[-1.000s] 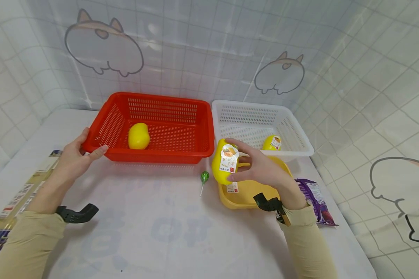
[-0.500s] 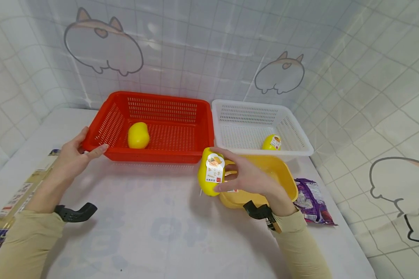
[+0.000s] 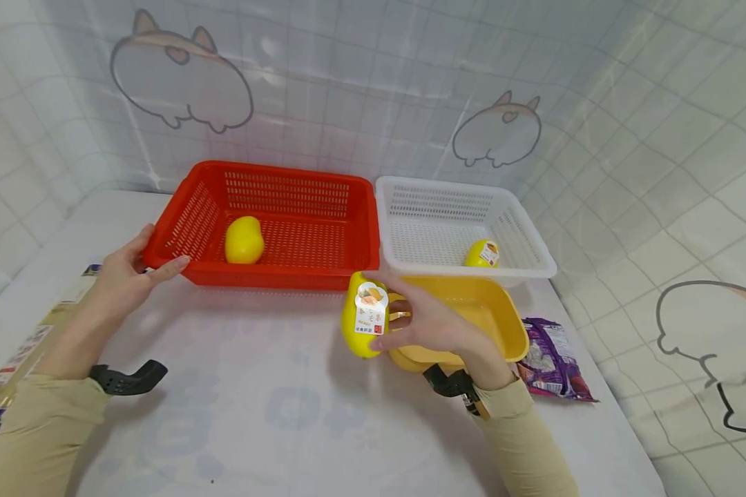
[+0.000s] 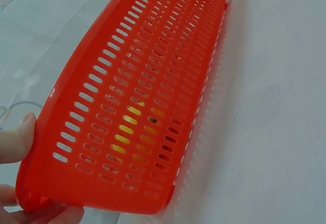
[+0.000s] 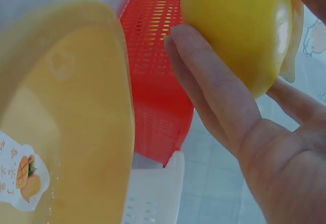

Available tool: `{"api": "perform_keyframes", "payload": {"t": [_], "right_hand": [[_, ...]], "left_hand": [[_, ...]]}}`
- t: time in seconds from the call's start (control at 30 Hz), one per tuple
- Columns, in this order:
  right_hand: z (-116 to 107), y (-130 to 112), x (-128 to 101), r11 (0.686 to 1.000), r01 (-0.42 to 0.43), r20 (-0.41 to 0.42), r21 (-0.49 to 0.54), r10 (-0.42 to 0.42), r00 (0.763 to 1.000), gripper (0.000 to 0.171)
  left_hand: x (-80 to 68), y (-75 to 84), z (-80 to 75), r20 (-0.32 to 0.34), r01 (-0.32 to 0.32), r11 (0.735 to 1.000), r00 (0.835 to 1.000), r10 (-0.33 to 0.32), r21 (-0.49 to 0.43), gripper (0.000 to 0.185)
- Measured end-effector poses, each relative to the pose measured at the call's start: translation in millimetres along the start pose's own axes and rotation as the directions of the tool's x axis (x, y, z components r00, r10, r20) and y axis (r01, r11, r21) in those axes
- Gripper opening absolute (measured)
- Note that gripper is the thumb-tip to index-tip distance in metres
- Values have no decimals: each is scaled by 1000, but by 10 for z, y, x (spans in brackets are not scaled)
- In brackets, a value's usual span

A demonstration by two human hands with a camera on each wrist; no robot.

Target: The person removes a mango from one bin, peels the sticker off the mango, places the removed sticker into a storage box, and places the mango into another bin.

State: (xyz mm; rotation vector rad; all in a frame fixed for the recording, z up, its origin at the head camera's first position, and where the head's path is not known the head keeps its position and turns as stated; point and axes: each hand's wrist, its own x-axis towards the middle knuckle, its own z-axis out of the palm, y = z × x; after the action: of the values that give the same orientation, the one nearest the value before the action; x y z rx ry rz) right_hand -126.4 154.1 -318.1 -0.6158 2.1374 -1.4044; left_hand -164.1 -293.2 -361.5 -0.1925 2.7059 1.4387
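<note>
My right hand [image 3: 425, 324] grips a yellow mango-shaped container [image 3: 363, 314] with a label on its lid, holding it just above the table in front of the red basket [image 3: 286, 269]. In the right wrist view its fingers [image 5: 214, 86] curl round the yellow container [image 5: 239, 25]. My left hand [image 3: 124, 276] holds the red basket's front left corner, thumb on the rim; its fingertips [image 4: 15, 140] show at the basket wall [image 4: 142, 96]. Another yellow container [image 3: 244, 240] lies inside the red basket. A smaller one [image 3: 481, 253] sits in the white basket [image 3: 534, 255].
A yellow plastic tub [image 3: 503, 324] stands right of my right hand, a labelled piece inside it [image 5: 23, 175]. A purple snack packet [image 3: 553, 359] lies at the table's right edge. A printed box [image 3: 18, 359] lies at the left edge. Tiled sheeting walls the back and right.
My right hand has carried the yellow container leftward and a little down, away from the yellow tub and over the spot where a green lollipop lay. The left hand has stayed on the basket.
</note>
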Motion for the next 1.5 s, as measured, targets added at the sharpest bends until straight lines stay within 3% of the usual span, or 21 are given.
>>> {"api": "perform_keyframes", "payload": {"t": [0.27, 0.6, 0.87, 1.0, 1.13, 1.23, 1.37, 1.5], "right_hand": [[188, 15, 66, 998, -31, 12, -47, 31, 999, 93], [512, 166, 188, 988, 11, 26, -152, -7, 1000, 95], [628, 243, 248, 978, 12, 62, -206, 1, 998, 92], [648, 279, 264, 975, 19, 69, -223, -3, 998, 92], [658, 298, 274, 966, 28, 67, -256, -11, 998, 93], [662, 291, 276, 961, 22, 63, -277, -5, 998, 93], [664, 279, 276, 957, 24, 61, -290, -7, 998, 93], [664, 270, 281, 959, 36, 65, -282, -18, 998, 93]], "left_hand": [[-1, 3, -3, -13, -19, 1000, 1000, 19, 15, 98], [6, -5, -5, -2, -23, 1000, 1000, 23, 9, 98], [-4, -4, -3, -18, -34, 999, 999, 35, 23, 99], [-29, 20, -5, -49, -79, 994, 995, 83, 75, 101], [-64, 66, 5, -108, -139, 973, 981, 161, 184, 99], [-97, 120, 35, -177, -126, 966, 970, 168, 224, 91], [-143, 192, 93, -266, -133, 972, 946, 183, 195, 81], [-200, 271, 152, -310, -204, 965, 918, 248, 168, 75]]}}
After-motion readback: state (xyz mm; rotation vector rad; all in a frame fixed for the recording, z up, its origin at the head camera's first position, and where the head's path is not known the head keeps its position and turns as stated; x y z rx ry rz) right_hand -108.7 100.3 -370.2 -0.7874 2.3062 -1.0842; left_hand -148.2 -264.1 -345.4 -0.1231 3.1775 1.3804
